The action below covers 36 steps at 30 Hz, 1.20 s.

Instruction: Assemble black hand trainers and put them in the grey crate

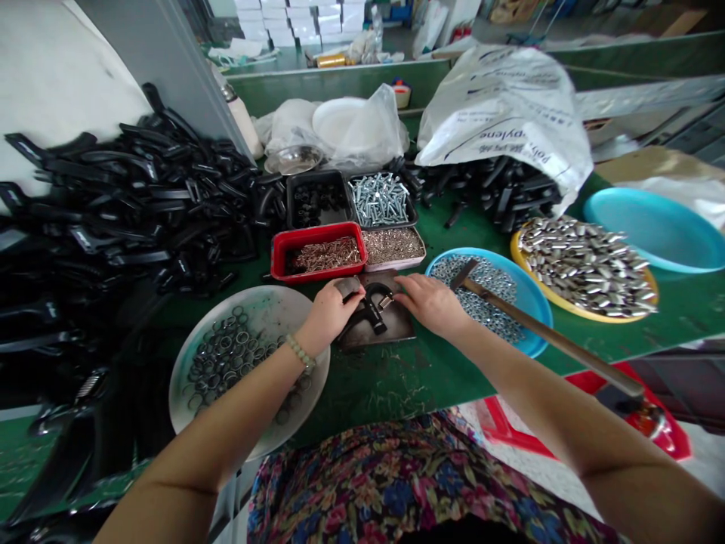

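On the green desk [396, 385], near its front edge, one wooden-handled hammer [538, 327] lies right of one dark steel plate [399, 326]. The curled left hand [331, 316] grips one black C-shaped metal bracket [371, 313]; the half-open right hand [431, 304] holds nothing.

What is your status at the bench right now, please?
Left hand on black plastic part; right hand beside it. Dark plate beneath. Hammer by right forearm.
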{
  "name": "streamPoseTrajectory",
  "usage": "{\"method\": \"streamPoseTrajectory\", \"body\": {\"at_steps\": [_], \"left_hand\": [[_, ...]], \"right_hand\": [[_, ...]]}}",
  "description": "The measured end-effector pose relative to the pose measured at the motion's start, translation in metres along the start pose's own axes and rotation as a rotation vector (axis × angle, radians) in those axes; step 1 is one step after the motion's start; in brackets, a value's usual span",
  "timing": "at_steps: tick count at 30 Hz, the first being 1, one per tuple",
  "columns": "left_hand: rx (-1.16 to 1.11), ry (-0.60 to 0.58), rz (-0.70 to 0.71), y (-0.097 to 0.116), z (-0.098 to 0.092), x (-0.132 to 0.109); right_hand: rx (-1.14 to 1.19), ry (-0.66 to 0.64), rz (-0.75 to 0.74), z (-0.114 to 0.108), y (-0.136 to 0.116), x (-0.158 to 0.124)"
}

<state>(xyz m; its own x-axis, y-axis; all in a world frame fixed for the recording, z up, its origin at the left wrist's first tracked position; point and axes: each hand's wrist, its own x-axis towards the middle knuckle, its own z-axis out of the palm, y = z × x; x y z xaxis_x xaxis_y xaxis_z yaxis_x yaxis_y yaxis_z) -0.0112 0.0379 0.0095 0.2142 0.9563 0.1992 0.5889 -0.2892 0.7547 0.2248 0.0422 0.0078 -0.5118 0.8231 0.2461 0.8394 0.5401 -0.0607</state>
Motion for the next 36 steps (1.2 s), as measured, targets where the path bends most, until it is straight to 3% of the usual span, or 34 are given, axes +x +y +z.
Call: {"method": "streamPoseTrajectory", "body": {"at_steps": [4, 8, 11, 13, 16, 19, 21, 23, 27, 30, 32, 34, 36], "left_hand": [[0.092, 0.024, 0.007, -0.002, 0.007, 0.001], [0.202, 0.033, 0.099, -0.005, 0.012, 0.003], [0.316, -0.01, 0.253, -0.004, 0.013, 0.004], [0.344, -0.053, 0.315, -0.004, 0.012, 0.003], [0.327, -0.103, 0.327, -0.006, 0.007, -0.003], [0.312, -0.136, 0.255, -0.011, 0.002, -0.012], [0.321, -0.169, 0.213, -0.012, -0.001, -0.017], [0.332, -0.201, 0.207, -0.013, -0.003, -0.02], [0.314, -0.193, 0.191, -0.013, -0.002, -0.021], [0.261, -0.125, 0.147, -0.016, 0.001, -0.019], [0.228, -0.067, 0.128, -0.017, 0.002, -0.018], [0.229, -0.06, 0.126, -0.015, 0.002, -0.02], [0.295, -0.113, 0.162, -0.011, 0.001, -0.023]], "right_hand": [[-0.17, -0.009, 0.278, -0.026, 0.039, -0.03], [-0.318, -0.211, 0.457, -0.037, 0.08, -0.06], [-0.297, -0.339, 0.481, -0.038, 0.088, -0.067], [-0.231, -0.34, 0.504, -0.041, 0.075, -0.064], [-0.002, -0.213, 0.513, -0.052, 0.035, -0.053], [0.269, -0.172, 0.364, -0.062, -0.006, -0.038], [0.329, -0.161, 0.301, -0.064, -0.021, -0.03], [0.317, -0.14, 0.315, -0.062, -0.027, -0.024], [0.279, -0.224, 0.327, -0.058, -0.033, -0.017], [0.326, -0.172, 0.294, -0.06, -0.046, -0.007], [0.318, -0.208, 0.266, -0.059, -0.055, 0.0], [0.285, -0.295, 0.251, -0.056, -0.055, 0.002], [0.257, -0.297, 0.285, -0.053, -0.042, -0.005]]}}
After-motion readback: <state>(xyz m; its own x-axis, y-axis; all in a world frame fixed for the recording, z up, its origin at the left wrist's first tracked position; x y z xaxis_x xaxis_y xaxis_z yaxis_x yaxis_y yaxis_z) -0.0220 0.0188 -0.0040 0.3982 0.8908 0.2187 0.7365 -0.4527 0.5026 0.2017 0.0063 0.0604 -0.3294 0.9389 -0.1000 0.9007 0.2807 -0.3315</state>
